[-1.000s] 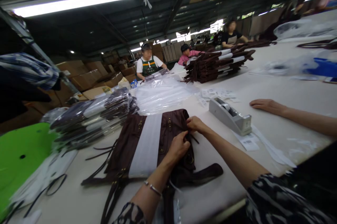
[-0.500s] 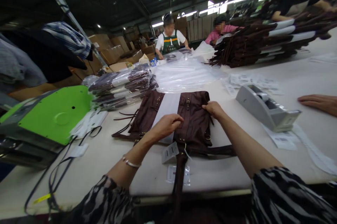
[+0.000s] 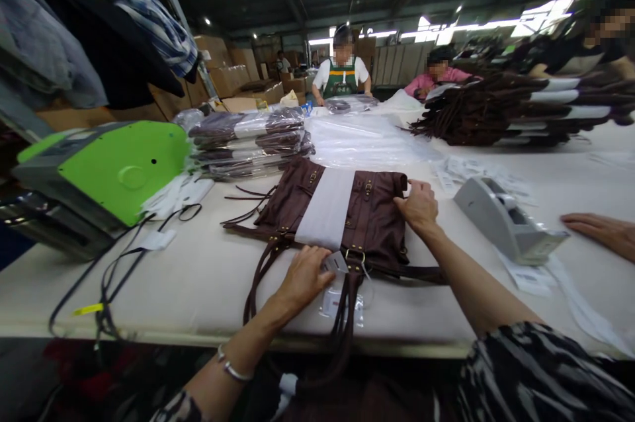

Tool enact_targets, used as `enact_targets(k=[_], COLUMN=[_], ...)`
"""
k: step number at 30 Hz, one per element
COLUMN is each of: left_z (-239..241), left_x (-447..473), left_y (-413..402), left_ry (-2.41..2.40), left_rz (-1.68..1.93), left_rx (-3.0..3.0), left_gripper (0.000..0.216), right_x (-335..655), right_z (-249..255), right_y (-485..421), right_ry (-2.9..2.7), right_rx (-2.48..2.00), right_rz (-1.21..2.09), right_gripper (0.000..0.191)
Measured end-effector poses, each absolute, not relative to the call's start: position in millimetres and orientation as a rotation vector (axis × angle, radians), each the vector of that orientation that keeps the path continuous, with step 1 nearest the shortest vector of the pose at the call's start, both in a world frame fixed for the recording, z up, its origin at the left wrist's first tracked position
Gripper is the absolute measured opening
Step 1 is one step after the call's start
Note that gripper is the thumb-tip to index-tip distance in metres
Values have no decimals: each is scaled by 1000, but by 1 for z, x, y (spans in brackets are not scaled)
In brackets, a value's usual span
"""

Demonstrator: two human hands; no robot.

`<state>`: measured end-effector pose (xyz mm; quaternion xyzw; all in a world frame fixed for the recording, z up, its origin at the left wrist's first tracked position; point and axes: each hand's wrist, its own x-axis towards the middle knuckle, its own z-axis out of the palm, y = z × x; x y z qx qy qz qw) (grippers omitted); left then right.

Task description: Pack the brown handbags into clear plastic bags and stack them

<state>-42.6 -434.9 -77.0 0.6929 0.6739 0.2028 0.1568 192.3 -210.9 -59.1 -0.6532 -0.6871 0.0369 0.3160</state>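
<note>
Table point(image 3: 208, 276): handbag point(image 3: 367, 223) handles toward wearer

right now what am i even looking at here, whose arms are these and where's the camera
The camera sits on a person's head, looking down at their own two bare arms, so the picture is their view. On the table lies a brown handbag wrapped with a white band. The left hand rests at the bag's near edge, by a tag; the right hand grips its far corner. A grey tape dispenser stands to the right, bagged handbags are stacked behind. Another person's hand rests at far right.
</note>
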Motion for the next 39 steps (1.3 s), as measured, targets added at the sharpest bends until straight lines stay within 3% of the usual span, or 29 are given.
enact_targets(k=[2,4,6,9,13,16,21,25,29,33,39], left_z=[-72,-60,-43,-21,-16,-30,-54,-64,-71,-77,-60], left_x=[-46,-51,-56,-57,-57,-54,-32,-10,1,5,-15], left_y=[-434,-435,-436,-432,-429,-442,-481,-493,-492,-493,-489], left_ry=[1909,1869,1803,1656,1393,1412,1742,1821,1789,1793,1794], left_rz=[640,708,784,919,1181,1186,716,490,495,513,631], left_rx=[1928,1864,1774,1625,1446,1454,1854,2041,2028,2014,1869], left_gripper=[16,5,11,19,33,37,39,70,89,84,67], right_x=[193,189,178,155,131,130,154,187,210,202,191], right_z=[-44,-29,-16,-4,-5,-13,-29,-33,-41,-55,-52], right_y=[-228,-251,-278,-313,-325,-308,-294,-333,-376,-392,-389], right_ry=[-1882,-2006,-2141,-2298,-2313,-2148,-2078,-2360,-2895,-3098,-3195], right_rx=[-1492,-1252,-1059,-824,-773,-1019,-1232,-803,-371,-307,-651], right_rz=[125,399,809,1228,1389,1139,553,269,119,41,-91], right_gripper=[41,25,27,49,26,19,19,18,33,39,28])
